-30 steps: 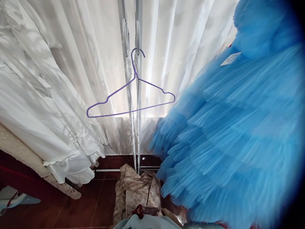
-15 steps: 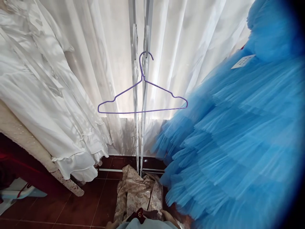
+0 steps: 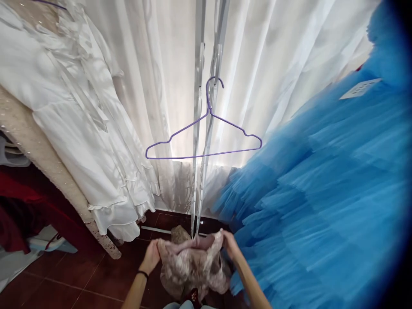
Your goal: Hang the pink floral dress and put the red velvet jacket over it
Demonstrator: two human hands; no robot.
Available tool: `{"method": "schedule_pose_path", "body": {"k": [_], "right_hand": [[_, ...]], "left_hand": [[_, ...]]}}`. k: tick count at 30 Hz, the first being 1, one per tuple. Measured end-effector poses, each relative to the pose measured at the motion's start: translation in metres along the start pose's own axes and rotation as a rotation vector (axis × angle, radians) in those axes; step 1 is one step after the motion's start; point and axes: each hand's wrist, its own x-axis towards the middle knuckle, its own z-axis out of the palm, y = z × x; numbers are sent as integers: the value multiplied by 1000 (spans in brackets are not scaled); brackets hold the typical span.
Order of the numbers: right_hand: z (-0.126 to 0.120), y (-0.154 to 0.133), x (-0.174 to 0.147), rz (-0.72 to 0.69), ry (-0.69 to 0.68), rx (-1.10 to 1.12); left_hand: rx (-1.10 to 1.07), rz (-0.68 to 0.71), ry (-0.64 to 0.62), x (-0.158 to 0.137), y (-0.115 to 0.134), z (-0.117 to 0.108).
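A beige-pink garment [image 3: 180, 266] with a shiny lace-like surface is stretched between my two hands, low in front of me. My left hand [image 3: 152, 254], with a dark band at the wrist, pinches its left upper edge. At its right upper edge my right hand [image 3: 229, 243] grips the cloth. The garment's upper opening faces up, and its lower part bunches near my feet. Above it, an unloaded purple wire hanger [image 3: 206, 156] hangs by its hook in front of the grey metal uprights [image 3: 198, 128].
To the left hangs a white ruffled dress [image 3: 74, 124] beside a beige sparkly roll [image 3: 64, 189]. A layered blue tulle dress [image 3: 322, 193] with a white tag [image 3: 360, 89] fills the right side. White curtains [image 3: 251, 64] hang behind, above a dark red tiled floor [image 3: 86, 274].
Both hands have come up from the bottom edge, lifting the garment off the floor and spreading its upper edge. The view has shifted, so the hanger appears farther right.
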Motion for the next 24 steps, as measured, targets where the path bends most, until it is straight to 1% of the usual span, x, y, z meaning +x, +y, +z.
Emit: {"method": "schedule_pose_path", "body": {"k": [2, 4, 6, 8, 11, 14, 15, 17, 19, 21, 22, 24], "right_hand": [[1, -40, 25, -50, -41, 74], [10, -83, 36, -113, -156, 147], [23, -119, 35, -160, -244, 141], [39, -144, 28, -206, -243, 92], [57, -166, 18, -348, -155, 123], [70, -182, 12, -489, -87, 235], [73, -187, 10, -509, -79, 268], [82, -196, 7, -520, -100, 279], [91, -205, 5, -543, -135, 233], [100, -211, 6, -604, -102, 218], [104, -213, 8, -648, -47, 237], [105, -215, 13, -761, 112, 262]], "left_hand": [[-93, 85, 39, 22, 36, -6], [-163, 172, 49, 39, 76, -8], [-219, 270, 53, 48, 113, -6], [-272, 385, 71, 47, 146, -1], [-297, 595, 79, 32, 197, 6], [-202, 890, 49, 12, 250, 18], [-174, 988, 49, 6, 267, 24], [-143, 1129, 57, 0, 297, 39], [-114, 1209, 49, 1, 321, 55], [-53, 1244, 12, 4, 338, 73], [-9, 1247, -15, 7, 343, 81], [109, 1229, -76, 11, 347, 95]]}}
